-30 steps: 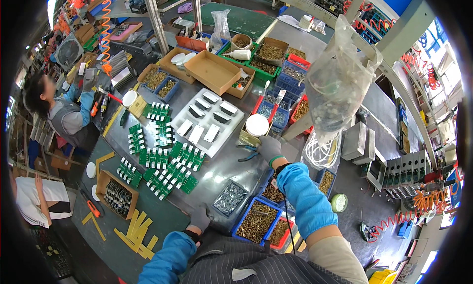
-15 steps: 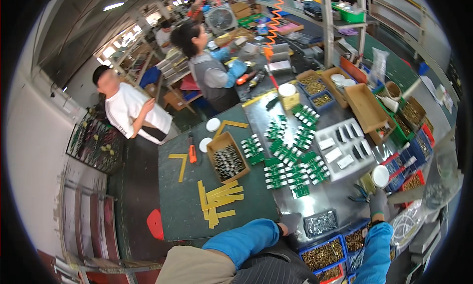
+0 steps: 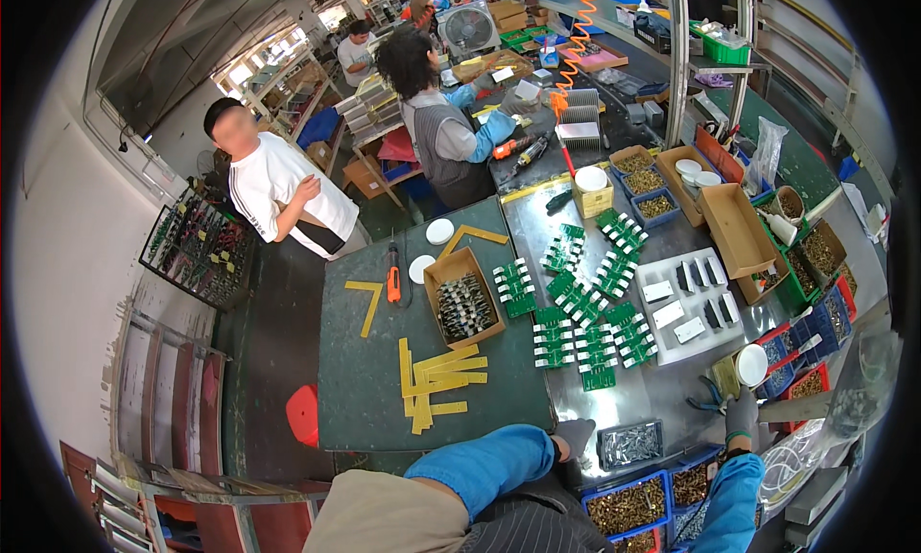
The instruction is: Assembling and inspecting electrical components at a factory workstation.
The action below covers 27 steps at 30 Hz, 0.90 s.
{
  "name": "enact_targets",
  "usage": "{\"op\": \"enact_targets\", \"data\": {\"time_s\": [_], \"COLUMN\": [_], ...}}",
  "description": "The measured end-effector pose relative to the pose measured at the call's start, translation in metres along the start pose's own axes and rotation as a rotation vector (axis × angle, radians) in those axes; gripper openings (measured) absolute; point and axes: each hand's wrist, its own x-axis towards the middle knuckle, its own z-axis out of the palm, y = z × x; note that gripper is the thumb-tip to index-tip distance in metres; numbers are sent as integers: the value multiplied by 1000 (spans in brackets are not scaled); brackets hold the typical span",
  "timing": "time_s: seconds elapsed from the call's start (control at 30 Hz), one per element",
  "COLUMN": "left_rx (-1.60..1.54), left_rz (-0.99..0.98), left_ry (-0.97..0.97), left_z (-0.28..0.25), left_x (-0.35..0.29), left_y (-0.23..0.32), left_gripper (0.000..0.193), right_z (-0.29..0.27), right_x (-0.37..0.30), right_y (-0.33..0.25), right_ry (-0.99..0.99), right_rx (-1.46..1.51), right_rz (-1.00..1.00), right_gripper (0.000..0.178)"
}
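My left hand (image 3: pixel 575 437), in a grey glove, lies at the near table edge with fingers stretched and nothing visible in it. Just right of it is a clear tray of silver screws (image 3: pixel 630 444). My right hand (image 3: pixel 741 416), also gloved, reaches forward with fingers extended, close to a yellow box (image 3: pixel 726 376) with a round white tub (image 3: pixel 751 365) on it. Blue-handled pliers (image 3: pixel 708 396) lie at its left. Beyond are several green circuit boards (image 3: pixel 597 353) with white parts and a white foam tray (image 3: pixel 662 351) holding black and white blocks.
A cardboard box of small metal parts (image 3: pixel 463 304), yellow strips (image 3: pixel 422 385) and an orange electric screwdriver (image 3: pixel 393 273) lie on the green mat. Blue bins of brass fasteners (image 3: pixel 628 508) stand near me. Across the table a co-worker (image 3: pixel 436 121) works; another person (image 3: pixel 288 193) stands left.
The view has shifted slightly, so the table and people sit further right. My hands stay near the same places. The co-worker's head has turned away.
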Motion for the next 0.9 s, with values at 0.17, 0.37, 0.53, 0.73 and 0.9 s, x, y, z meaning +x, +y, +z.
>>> {"op": "enact_targets", "data": {"time_s": [0.17,0.37,0.53,0.73,0.9], "left_rx": [-8,-1,-6,7,2], "left_rz": [3,-20,-22,-21,-25], "left_ry": [-12,-20,-26,-35,-19], "left_z": [-3,1,1,-4,-6], "left_x": [-1,2,3,2,1], "left_y": [3,3,2,5,5], "left_gripper": [25,23,22,22,22], "right_z": [3,6,4,0,-3], "right_x": [-1,1,0,-1,-2], "right_y": [4,6,2,0,-5], "right_ry": [18,-6,-8,-7,-33], "right_rx": [8,-25,-31,-35,-44], "right_rz": [-17,10,10,4,19], "right_gripper": [28,30,30,30,32]}}
